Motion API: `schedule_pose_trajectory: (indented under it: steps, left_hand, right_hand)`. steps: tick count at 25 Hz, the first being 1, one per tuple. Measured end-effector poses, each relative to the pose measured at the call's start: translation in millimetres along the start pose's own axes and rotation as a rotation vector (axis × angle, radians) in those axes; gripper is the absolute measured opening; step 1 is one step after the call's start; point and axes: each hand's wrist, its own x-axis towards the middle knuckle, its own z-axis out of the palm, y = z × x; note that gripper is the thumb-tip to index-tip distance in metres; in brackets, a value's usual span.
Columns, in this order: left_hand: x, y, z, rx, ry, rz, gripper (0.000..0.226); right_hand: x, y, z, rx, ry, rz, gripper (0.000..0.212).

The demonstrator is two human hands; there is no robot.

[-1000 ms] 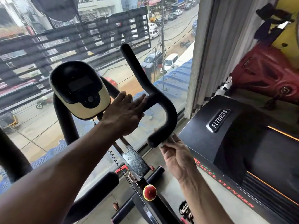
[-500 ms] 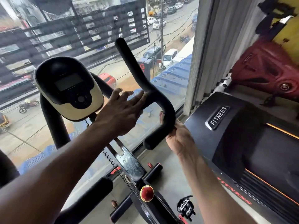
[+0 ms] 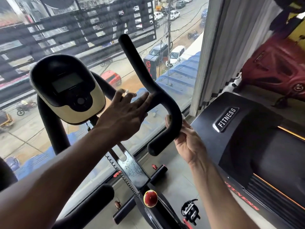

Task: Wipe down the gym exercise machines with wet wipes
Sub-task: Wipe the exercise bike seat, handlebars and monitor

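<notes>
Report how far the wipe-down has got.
Done: nothing shows as finished. In hand: the right hand grips the bike's right handlebar with a wipe peeking out; the left hand rests flat on the bar. Left, seemingly: the console, the treadmill.

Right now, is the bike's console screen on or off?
Off, it seems: the screen on the console is blank grey, showing no digits or glow.

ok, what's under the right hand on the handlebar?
The right hand wraps the black handlebar with a white wet wipe peeking above the fingers; most of the wipe is covered.
</notes>
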Motion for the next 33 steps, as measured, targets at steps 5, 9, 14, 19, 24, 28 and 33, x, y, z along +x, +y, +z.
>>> schedule_pose_trajectory:
  steps: [5, 9, 14, 19, 24, 28, 33]
  left_hand:
    - [1, -1, 2, 0.009, 0.002, 0.002, 0.062]
    - [2, -2, 4, 0.011, 0.005, 0.000, 0.062]
    - [2, -2, 5, 0.001, 0.028, 0.005, 0.064]
    - [2, -1, 11, 0.005, 0.087, 0.013, 0.059]
    - [-1, 0, 11, 0.014, 0.130, 0.017, 0.059]
    - [0, 0, 15, 0.019, 0.163, 0.010, 0.058]
    - [-24, -3, 0, 0.033, 0.182, -0.002, 0.057]
  right_hand:
    - [65, -17, 22, -0.226, -0.067, 0.020, 0.033]
    - [84, -26, 36, -0.465, -0.026, 0.076, 0.031]
    - [58, -32, 14, -0.384, 0.042, -0.095, 0.019]
    - [56, -37, 21, -0.681, 0.127, -0.325, 0.016]
    - [79, -52, 85, -1.621, -0.241, -0.778, 0.022]
    - [54, -50, 62, -1.814, -0.261, -0.951, 0.025]
    - [38, -81, 74, -1.942, -0.275, -0.855, 0.022]
